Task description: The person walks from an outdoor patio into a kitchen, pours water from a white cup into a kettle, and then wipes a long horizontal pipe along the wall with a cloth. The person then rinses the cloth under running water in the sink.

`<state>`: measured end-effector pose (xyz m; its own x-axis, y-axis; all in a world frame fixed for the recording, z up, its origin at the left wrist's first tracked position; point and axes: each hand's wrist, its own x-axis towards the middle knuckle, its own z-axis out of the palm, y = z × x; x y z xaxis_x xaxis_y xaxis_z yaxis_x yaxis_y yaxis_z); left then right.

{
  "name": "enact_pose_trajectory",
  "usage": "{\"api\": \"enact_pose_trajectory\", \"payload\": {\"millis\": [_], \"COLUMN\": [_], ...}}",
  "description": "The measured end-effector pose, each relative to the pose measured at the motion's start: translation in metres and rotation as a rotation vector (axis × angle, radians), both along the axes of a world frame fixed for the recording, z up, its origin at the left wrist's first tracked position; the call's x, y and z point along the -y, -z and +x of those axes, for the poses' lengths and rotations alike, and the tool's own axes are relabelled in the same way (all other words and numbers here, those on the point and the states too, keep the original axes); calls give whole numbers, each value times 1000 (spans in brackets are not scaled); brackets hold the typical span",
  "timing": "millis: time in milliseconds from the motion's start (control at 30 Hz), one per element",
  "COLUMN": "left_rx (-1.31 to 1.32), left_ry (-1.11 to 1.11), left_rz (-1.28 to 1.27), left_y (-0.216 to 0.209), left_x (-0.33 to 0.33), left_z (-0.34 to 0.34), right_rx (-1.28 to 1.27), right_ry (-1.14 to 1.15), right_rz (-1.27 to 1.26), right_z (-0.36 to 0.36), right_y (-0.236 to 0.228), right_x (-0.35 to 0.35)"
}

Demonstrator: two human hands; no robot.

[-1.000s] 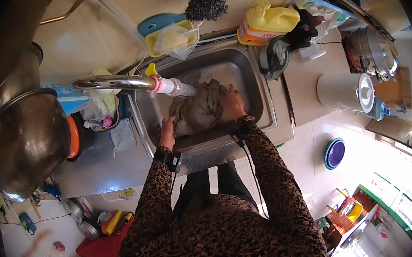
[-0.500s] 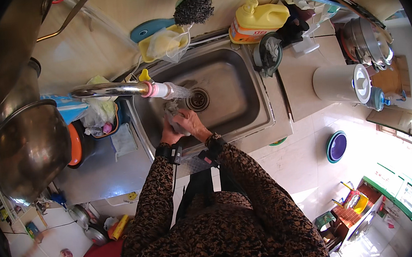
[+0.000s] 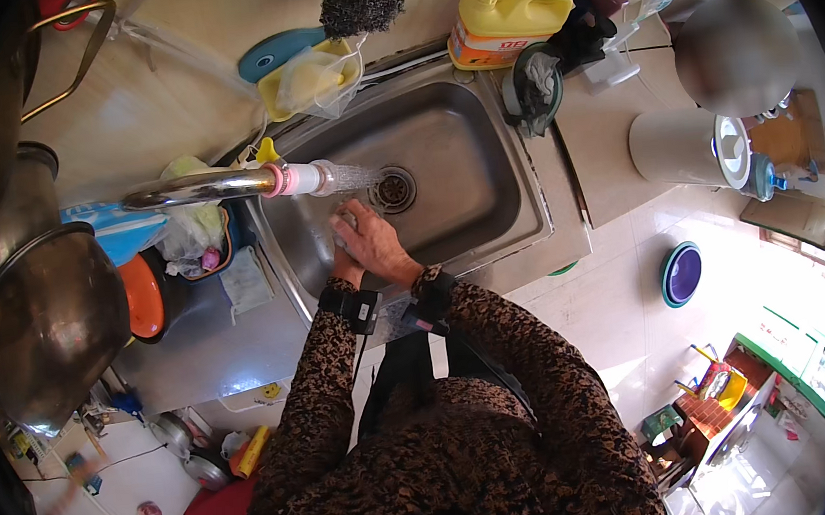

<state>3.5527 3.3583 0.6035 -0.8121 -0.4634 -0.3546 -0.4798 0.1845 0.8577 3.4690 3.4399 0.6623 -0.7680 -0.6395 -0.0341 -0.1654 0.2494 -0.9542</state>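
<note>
My two hands are together over the near left part of the steel sink [image 3: 463,111]. My right hand [image 3: 381,249] lies on top, its fingers closed over a crumpled grey cloth [image 3: 341,227]. Under it, my left hand [image 3: 347,267] is mostly hidden and grips the same cloth from below. Only a small bit of the cloth shows between the fingers. Just beyond them, the chrome faucet [image 3: 209,186] with its pink and white nozzle [image 3: 299,178] sprays water toward the drain [image 3: 392,190].
A yellow soap dish [image 3: 267,97], a yellow jug [image 3: 511,18] and a small bowl with a grey rag [image 3: 538,88] line the far rim. To the left are an orange basin [image 3: 143,296] and a large metal pot [image 3: 53,325]. A white canister [image 3: 678,149] stands right.
My right hand has come further over my left, covering most of the cloth. The view has shifted slightly. Water keeps running.
</note>
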Motion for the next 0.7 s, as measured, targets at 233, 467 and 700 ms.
{"api": "enact_pose_trajectory", "payload": {"millis": [233,467,700], "left_rx": [-85,-186,-179], "left_ry": [-519,-654,-641], "left_rz": [426,358,422], "left_y": [14,-16,0], "left_x": [16,54,69], "left_z": [-19,-35,-27], "right_rx": [-272,375,200], "right_ry": [70,97,283], "right_rz": [330,168,107], "right_z": [-92,-139,-141], "right_y": [70,61,81], "right_x": [-10,-35,-47]}}
